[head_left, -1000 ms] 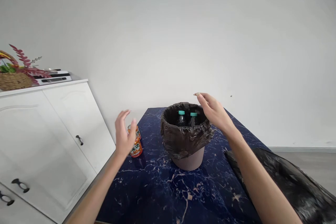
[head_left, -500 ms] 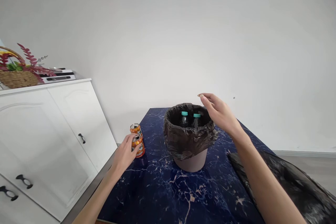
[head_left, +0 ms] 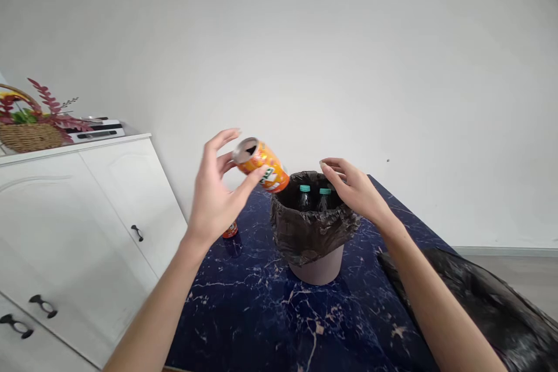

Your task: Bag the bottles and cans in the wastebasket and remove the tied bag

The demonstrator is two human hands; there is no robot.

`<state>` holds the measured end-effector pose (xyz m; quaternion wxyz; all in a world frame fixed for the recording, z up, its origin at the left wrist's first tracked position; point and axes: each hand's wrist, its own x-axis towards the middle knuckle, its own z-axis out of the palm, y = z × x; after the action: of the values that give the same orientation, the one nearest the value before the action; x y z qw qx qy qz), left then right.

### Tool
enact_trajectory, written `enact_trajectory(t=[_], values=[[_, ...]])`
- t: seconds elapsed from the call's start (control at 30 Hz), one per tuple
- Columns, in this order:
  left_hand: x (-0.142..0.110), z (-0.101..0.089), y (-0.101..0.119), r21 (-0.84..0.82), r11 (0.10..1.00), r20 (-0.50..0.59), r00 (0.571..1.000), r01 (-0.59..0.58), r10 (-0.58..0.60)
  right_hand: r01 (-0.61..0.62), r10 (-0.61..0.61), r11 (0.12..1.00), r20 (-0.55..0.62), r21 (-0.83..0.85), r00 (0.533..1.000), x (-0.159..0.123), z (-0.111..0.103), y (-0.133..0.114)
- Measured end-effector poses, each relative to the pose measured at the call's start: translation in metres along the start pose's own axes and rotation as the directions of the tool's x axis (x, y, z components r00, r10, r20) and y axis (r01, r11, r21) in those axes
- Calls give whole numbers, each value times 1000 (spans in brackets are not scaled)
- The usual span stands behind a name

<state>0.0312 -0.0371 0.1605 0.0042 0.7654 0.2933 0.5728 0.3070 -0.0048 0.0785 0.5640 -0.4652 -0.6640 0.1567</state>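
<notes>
An orange drink can (head_left: 264,167), tilted with its opened top toward the upper left, is between the thumb and fingers of my left hand (head_left: 215,189). Its lower end is by the left rim of a small trash bin (head_left: 320,270), which is lined with a black trash bag (head_left: 311,235) folded over the edge. Two bottles with teal caps (head_left: 304,189) stand inside. My right hand (head_left: 355,189) hovers at the bin's right rim, fingers loosely curved and holding nothing. Behind my left wrist, a second orange can (head_left: 230,230) stands on the table, mostly hidden.
The bin stands on a dark blue marble-patterned table (head_left: 261,314). More black plastic (head_left: 475,302) lies over the right edge. On the left is a white cabinet (head_left: 117,209) with a wicker basket of flowers (head_left: 32,136) on top. A pale wall rises behind.
My left hand has lifted the nearer can off the table and carried it up and right, tilting it beside the bin. My right hand has shifted slightly left.
</notes>
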Motion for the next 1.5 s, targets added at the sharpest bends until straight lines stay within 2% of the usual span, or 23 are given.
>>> enact_trajectory(t=[0.1, 0.2, 0.33, 0.4, 0.47, 0.6, 0.67, 0.73, 0.8, 0.87, 0.93, 1.03, 1.13, 1.23, 1.3, 1.37, 1.5], values=[[15, 29, -6, -17, 997, 226, 972, 73, -68, 22, -22, 1000, 0, 13, 1000, 3, 2, 6], [21, 54, -19, 71, 987, 443, 882, 144, -161, 39, -39, 999, 8, 20, 999, 6, 3, 11], [19, 73, -33, 177, 976, 624, 753, 127, -211, 42, -42, 999, 24, -9, 999, 6, 3, 11], [17, 74, -36, 208, 970, 661, 712, 128, -236, 43, -42, 999, 31, -25, 999, 5, 2, 8], [15, 73, -38, 231, 964, 624, 740, 132, -251, 37, -36, 999, 36, -37, 999, 4, 1, 5], [18, 64, -48, 236, 966, 418, 886, 107, -200, 31, -29, 999, 43, -45, 999, 2, -1, 2], [20, 58, -61, 298, 952, 284, 945, 77, -165, 35, -33, 998, 51, -47, 998, 2, -1, 1], [21, 51, -82, 390, 916, 164, 971, 96, -172, 43, -39, 997, 63, -60, 997, 2, 0, 1], [19, 44, -109, 462, 871, 95, 968, 165, -233, 51, -44, 995, 78, -88, 996, 1, 1, 0], [10, 35, -140, 533, 810, 64, 943, 245, -327, 58, -47, 991, 96, -117, 994, 1, 1, -2], [-4, 26, -170, 609, 719, 51, 889, 334, -456, 59, -44, 989, 110, -135, 993, 0, 2, -4], [-31, 13, -207, 698, 581, 45, 784, 419, -619, 54, -36, 987, 116, -150, 993, -1, 3, -6], [-57, 5, -229, 744, 497, 57, 699, 447, -713, 58, -38, 985, 122, -164, 992, -1, 3, -6], [-75, 2, -237, 751, 469, 64, 655, 466, -753, 69, -48, 983, 123, -172, 991, -2, 4, -5], [-80, 0, -236, 732, 479, 59, 656, 484, -752, 74, -53, 982, 121, -173, 991, -2, 4, -5], [-76, -1, -232, 692, 521, 42, 693, 499, -720, 76, -55, 982, 121, -173, 991, -2, 4, -4], [-44, -1, -209, 552, 693, -45, 846, 464, -531, 85, -67, 982, 112, -168, 991, -1, 5, -4]])
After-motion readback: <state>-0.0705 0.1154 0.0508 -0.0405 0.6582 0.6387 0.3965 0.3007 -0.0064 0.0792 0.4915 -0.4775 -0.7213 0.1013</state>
